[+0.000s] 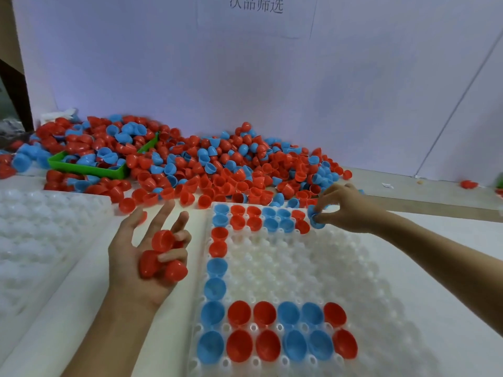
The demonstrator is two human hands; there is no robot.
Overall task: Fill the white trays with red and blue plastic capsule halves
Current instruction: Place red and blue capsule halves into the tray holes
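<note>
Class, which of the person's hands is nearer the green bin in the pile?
Left. The left hand is below and slightly right of the green bin; the right hand is far right.

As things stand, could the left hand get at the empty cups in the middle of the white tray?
Probably yes. The left hand hovers just beside the white tray, and nothing lies between it and the empty cups. But its curled fingers already hold red halves, and that limits it.

The second white tray [40,227] on the left is blurred and cut off by the picture's edge. The green bin [87,170] lies half buried under capsule halves [206,164]. The near tray [353,295] runs off the bottom edge.
</note>
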